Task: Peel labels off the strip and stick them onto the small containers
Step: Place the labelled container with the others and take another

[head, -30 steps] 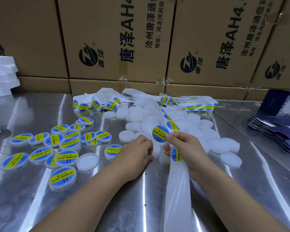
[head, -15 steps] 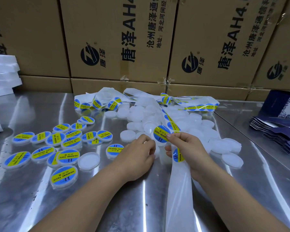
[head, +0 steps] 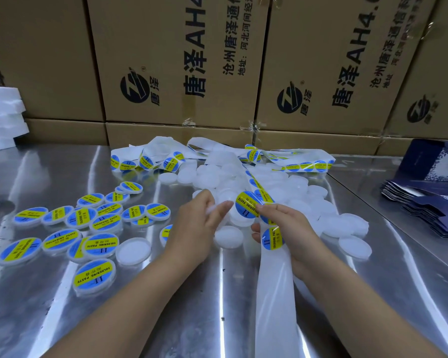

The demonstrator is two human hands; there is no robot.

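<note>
Above table (head: 62, 319), label (head: 247, 206) in right hand (head: 290, 228)

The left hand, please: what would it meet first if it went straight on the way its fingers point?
Most likely the peeled label pinched by the right hand; the left hand points at it, though motion blur leaves depth unclear.

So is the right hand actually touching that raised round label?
Touching. The head view shows the right hand pinching the label by its right edge.
</note>
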